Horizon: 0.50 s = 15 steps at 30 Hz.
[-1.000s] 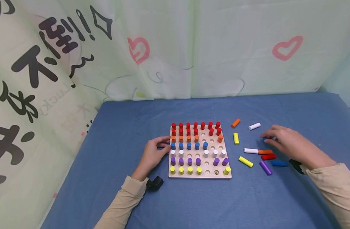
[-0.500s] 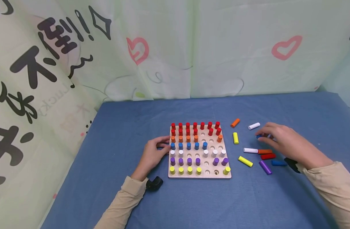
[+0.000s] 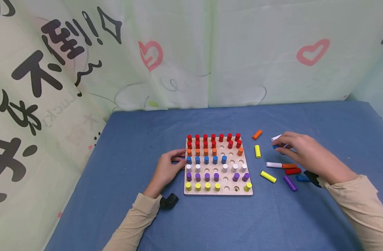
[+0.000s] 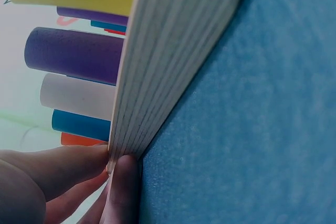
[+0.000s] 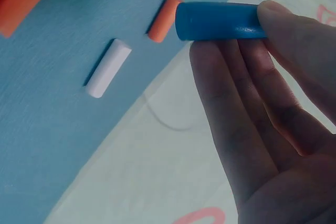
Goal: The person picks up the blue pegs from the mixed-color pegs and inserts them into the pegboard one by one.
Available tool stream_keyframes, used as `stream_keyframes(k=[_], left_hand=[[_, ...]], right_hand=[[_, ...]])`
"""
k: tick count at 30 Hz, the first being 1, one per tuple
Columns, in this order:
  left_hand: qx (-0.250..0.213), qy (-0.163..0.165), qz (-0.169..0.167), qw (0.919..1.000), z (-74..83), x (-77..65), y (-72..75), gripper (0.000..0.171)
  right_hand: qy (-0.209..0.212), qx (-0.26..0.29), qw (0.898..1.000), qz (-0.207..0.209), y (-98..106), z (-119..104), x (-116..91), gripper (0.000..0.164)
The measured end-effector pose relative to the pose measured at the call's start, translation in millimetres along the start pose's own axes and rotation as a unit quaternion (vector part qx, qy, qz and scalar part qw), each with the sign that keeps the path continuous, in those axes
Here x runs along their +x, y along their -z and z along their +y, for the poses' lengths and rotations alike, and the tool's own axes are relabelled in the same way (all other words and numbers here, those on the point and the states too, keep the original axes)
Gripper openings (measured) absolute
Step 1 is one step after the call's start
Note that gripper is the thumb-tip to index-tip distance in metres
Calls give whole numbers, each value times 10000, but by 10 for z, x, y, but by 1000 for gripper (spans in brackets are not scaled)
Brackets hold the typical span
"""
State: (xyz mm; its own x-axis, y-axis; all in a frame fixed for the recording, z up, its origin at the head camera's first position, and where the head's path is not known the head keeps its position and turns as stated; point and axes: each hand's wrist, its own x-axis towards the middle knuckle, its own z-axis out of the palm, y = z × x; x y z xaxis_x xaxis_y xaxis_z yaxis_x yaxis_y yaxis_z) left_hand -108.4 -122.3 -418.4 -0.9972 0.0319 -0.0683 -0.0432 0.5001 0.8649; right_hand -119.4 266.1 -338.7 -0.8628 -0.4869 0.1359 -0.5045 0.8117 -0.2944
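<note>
A square wooden pegboard (image 3: 200, 191) stands on the table with rows of upright red, orange, blue, white, purple and yellow pegs. My left hand (image 3: 169, 168) holds its left edge; in the left wrist view, one fingertip (image 4: 125, 174) lies against the layered side wall, another digit reaches the top edge. To the right of the board, my right hand (image 3: 304, 153) pinches a blue peg (image 5: 223, 21) between thumb and fingers, above the table. Beneath that hand a white peg (image 3: 275, 138) is partly covered. Several holes in the board's right half hold no peg.
Loose pegs lie right of the board: orange (image 3: 257, 135), yellow (image 3: 257, 151), another yellow (image 3: 268, 176), white (image 3: 274, 165), red (image 3: 293, 171), purple (image 3: 290, 183) and blue (image 3: 302, 178). A printed curtain (image 3: 185, 87) hangs along the table's back edge.
My right hand has moved left and slightly back with the blue peg, now partly covering the rear white peg. The left hand and the board have stayed put.
</note>
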Motion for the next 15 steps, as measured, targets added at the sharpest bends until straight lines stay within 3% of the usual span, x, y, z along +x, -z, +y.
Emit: stream_keyframes(k=[15], left_hand=[[8,-11,-2,10000,1,-6,3,38]], right_hand=[[224,77,9997,-33,-29,-181,97,23]])
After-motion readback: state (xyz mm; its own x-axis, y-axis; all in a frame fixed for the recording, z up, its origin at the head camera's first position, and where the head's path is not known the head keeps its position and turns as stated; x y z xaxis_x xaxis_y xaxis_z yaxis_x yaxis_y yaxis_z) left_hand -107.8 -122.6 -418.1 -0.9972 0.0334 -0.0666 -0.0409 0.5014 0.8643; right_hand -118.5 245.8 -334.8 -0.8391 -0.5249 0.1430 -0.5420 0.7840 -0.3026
